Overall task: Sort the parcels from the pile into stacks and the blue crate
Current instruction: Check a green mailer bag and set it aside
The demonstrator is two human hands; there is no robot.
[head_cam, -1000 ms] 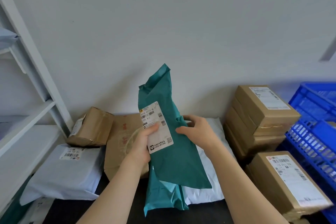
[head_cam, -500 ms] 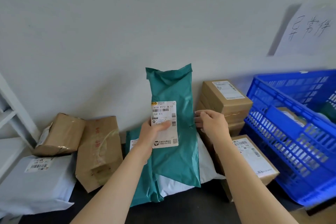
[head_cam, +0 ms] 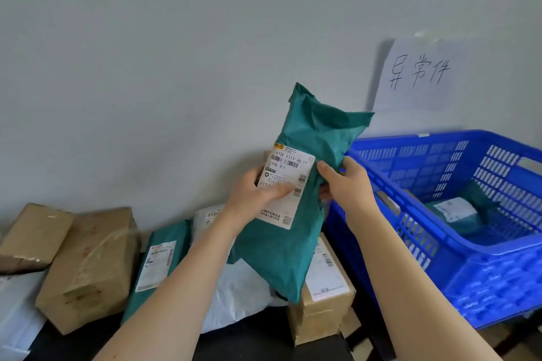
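I have the teal parcel up in both hands, upright in the air, with its label facing me. My left hand grips the left edge, thumb pressed across the label and fingers curled behind. My right hand grips the right edge, thumb in front and fingers tucked round the back. Both are closed on this one bag; neither is free.

I judge this to be the checking step: reading the label to decide where the bag goes. The blue crate stands just to the right of my right hand, and a similar teal bag already lies inside, so I think the crate is the likely place. A handwritten paper sign hangs on the wall above it.

The next move calls for swinging the bag rightward and keeping its limp lower end high enough to clear the near rim before letting go. Otherwise it goes on a stack. Below my left hand lie another teal bag and a white mailer, with brown boxes further left and a labelled box below my right hand.
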